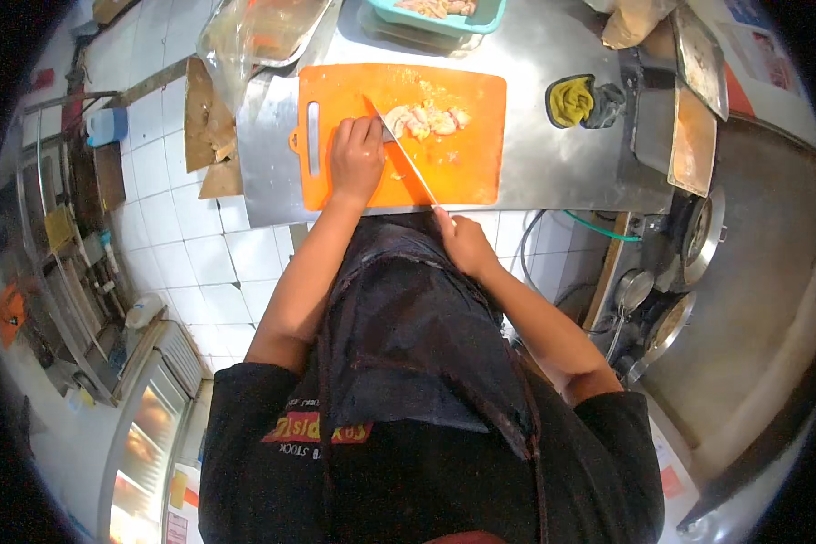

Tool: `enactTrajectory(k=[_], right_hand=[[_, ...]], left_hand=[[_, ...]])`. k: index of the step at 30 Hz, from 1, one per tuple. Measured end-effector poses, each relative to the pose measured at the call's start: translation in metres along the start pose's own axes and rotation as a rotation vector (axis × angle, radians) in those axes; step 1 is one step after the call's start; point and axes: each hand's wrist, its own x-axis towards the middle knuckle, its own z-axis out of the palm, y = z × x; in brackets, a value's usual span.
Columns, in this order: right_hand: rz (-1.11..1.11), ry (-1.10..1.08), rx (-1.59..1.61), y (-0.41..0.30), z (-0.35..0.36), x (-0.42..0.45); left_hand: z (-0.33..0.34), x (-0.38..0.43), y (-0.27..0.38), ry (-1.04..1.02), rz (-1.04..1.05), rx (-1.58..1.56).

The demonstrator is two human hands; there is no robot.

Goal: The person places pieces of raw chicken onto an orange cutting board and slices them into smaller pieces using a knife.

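An orange plastic cutting board (476, 170) lies on a steel table (557, 177). My right hand (468, 243) grips the handle of a long kitchen knife (408, 156) at the board's near edge, its blade slanting up and left across the board. My left hand (358, 153) lies on the board beside the blade, fingers curled over a piece of pale meat that is mostly hidden. Cut pieces of raw meat (425, 121), apparently chicken, lie to the right of the blade, with small scraps around them.
A turquoise plastic tub (472, 26) with raw meat stands beyond the board. A metal tray (289, 34) partly under clear plastic is at the far left. A yellow and grey cloth (572, 102) lies to the right. Pans (704, 234) and a strainer (632, 291) sit at the lower right.
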Motion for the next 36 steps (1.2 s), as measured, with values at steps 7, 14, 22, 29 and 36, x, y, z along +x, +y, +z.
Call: enactTrajectory(k=[7,14,22,29,36], right_hand=[[-0.002,0.053,-0.026,-0.034,0.016,0.037],[0.038,0.042,-0.035,0.014,0.023,0.001],[0.061,0.042,-0.058,0.015,0.011,-0.015],[0.045,0.052,-0.034,-0.013,0.015,0.004],[0.138,0.0,-0.033,0.043,0.017,-0.042]], left_hand=[[0.001,-0.001,-0.001,0.008,0.008,-0.011],[-0.003,-0.001,0.004,-0.023,0.01,0.053],[0.003,-0.003,0.001,-0.014,-0.007,0.084],[0.0,-0.001,0.004,-0.002,0.018,0.089],[0.002,-0.002,0.001,0.051,0.026,0.079]])
